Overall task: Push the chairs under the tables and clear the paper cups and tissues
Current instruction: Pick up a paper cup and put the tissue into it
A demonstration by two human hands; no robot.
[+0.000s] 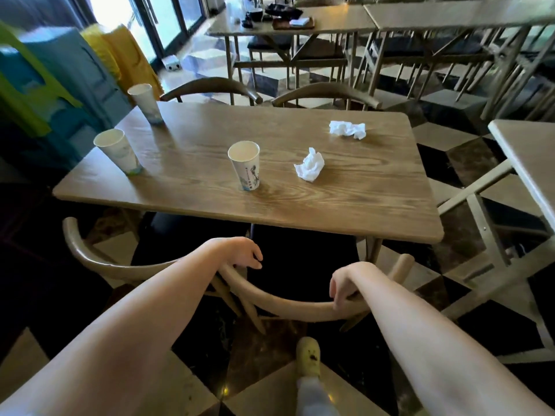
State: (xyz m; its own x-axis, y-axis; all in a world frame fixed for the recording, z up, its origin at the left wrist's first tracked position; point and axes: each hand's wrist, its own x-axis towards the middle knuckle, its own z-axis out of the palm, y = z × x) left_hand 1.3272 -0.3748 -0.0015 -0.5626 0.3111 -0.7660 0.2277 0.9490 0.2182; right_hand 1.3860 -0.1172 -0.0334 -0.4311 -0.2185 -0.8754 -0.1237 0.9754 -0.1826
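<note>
A wooden table [375, 205] holds three paper cups: one in the middle [244, 165], one at the left edge [118, 151], one at the far left corner [145, 103]. Two crumpled tissues lie on it, one near the centre [310, 165], one farther right [347, 129]. In front of me stands a wooden chair with a curved backrest [285, 304] and a dark seat partly under the table. My left hand [243, 253] rests on the left end of that backrest. My right hand [350, 283] curls over its right part.
A second curved chair [90, 253] stands to the left at the near side. Two chair backs [327, 91] show beyond the table's far edge. Another table [528, 163] is close on the right, and more tables with dishes at the back. Coloured bins [60, 85] stand at the left.
</note>
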